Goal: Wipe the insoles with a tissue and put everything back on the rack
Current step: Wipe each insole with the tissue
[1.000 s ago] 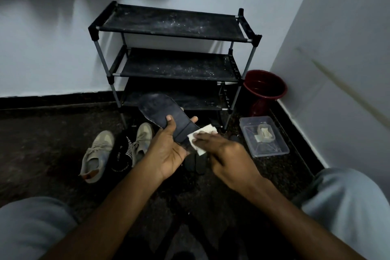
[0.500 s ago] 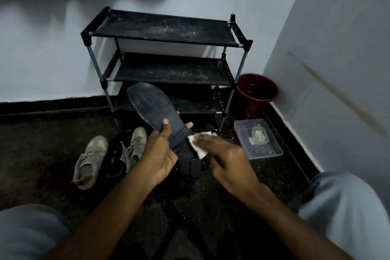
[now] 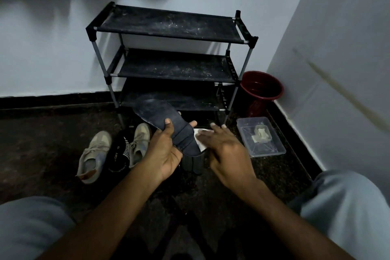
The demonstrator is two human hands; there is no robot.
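Observation:
My left hand (image 3: 163, 152) grips a dark insole (image 3: 157, 113) near its heel end, thumb on top, toe pointing up and left toward the rack. My right hand (image 3: 223, 151) presses a white tissue (image 3: 199, 140) against the insole's heel edge with fairly straight fingers. The black three-shelf rack (image 3: 168, 27) stands bare against the wall behind. A pair of beige sneakers (image 3: 96, 151) lies on the dark floor to the left, with a black striped sock or bag (image 3: 119, 154) between them. Another dark item (image 3: 192, 163) lies on the floor under the insole.
A maroon bucket (image 3: 261, 88) stands right of the rack in the corner. A clear plastic box (image 3: 260, 136) with a small item inside sits on the floor in front of it. My knees in light trousers frame the bottom corners. White walls close in behind and to the right.
The insole's toe rose toward the rack, then dropped back and flattened. My right hand's fingers have spread out straighter over the tissue at the heel edge.

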